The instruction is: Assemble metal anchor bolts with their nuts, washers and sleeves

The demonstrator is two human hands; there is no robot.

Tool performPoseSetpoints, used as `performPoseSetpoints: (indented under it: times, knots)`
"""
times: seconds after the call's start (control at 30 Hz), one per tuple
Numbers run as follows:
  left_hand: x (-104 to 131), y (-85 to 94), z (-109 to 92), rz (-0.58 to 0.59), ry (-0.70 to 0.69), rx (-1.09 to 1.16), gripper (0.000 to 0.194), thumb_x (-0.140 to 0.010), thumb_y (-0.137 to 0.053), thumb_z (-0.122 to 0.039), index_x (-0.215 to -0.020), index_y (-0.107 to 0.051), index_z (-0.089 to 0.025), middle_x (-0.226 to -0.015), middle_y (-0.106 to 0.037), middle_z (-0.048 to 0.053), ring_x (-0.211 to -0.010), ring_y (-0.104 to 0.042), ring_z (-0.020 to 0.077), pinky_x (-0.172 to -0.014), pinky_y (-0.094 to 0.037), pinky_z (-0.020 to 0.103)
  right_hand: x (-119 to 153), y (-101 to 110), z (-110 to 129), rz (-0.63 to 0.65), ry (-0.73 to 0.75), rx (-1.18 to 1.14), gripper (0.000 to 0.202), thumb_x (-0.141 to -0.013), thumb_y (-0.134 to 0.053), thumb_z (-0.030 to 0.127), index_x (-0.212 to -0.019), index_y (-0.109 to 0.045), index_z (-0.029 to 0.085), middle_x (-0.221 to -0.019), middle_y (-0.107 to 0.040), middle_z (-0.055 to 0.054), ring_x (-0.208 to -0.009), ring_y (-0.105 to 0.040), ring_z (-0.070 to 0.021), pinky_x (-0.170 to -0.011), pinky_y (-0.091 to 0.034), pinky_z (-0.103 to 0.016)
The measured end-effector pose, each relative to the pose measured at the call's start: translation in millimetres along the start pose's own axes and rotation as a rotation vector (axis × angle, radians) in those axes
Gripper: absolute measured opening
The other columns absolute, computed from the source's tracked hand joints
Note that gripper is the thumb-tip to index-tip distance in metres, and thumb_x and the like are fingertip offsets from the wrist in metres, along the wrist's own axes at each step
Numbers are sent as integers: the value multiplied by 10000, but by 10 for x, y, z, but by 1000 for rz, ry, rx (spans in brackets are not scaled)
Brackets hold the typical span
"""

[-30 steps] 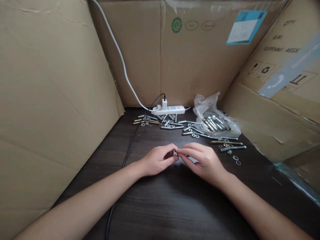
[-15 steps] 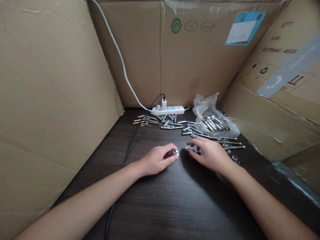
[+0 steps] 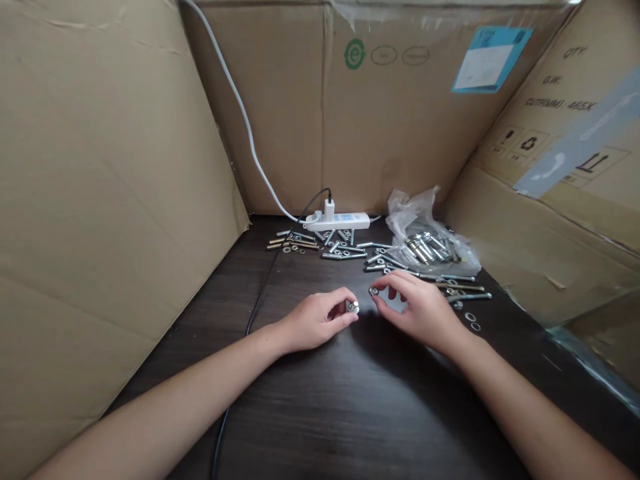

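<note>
Beyond both hands, loose bolts (image 3: 345, 252) and a plastic bag (image 3: 425, 240) remain unsorted. Nearer, the left hand (image 3: 315, 320) pinches a bolt end (image 3: 353, 307); the right hand (image 3: 417, 308) pinches a washer (image 3: 373, 291), not yet fitted.

The small metal piece (image 3: 353, 307) in the left hand (image 3: 315, 320) is mostly hidden by fingers.

Two bare forearms enter from the lower frame; left hand (image 3: 313, 321) and right hand (image 3: 419, 308) wear no sleeves, gloves or rings
</note>
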State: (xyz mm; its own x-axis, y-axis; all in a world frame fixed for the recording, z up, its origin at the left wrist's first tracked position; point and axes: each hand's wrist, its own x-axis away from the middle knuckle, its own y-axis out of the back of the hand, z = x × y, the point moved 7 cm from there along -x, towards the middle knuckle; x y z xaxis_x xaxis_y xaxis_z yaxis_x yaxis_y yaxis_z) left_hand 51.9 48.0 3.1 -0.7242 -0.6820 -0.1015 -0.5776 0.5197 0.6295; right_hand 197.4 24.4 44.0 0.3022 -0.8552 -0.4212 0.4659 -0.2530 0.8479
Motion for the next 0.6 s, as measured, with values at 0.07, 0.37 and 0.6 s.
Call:
performPoseSetpoints:
  times: [0.07,0.37,0.6]
  knots:
    - [-3,-5,0,-2,-6,-1,190,-886,-494,-346,-1007,-531,-204,-712,-523,-36,-644,-476,106,-607,-357,222,18,65,127,-85,78,-98,165,-831,-558,248,-971,-618,185,-876,-637,-41,-704,-584,-129,-647,-468,-244]
    - [-7,-8,-24,1,-34,2,132,-887,-486,-306,-909,-533,-184,-710,-509,-37,-640,-467,100,-603,-349,216,44,-26,380,-24,146,-159,175,-840,-538,203,-1001,-606,194,-887,-648,-50,-763,-595,-150,-683,-489,-270]
    - [-9,-6,-24,-3,-26,6,162,-891,-486,-334,-882,-532,-179,-700,-511,-34,-629,-467,100,-590,-348,216,50,-41,376,-7,146,-167,183,-858,-519,214,-1021,-601,200,-890,-648,-58,-778,-597,-160,-693,-491,-276]
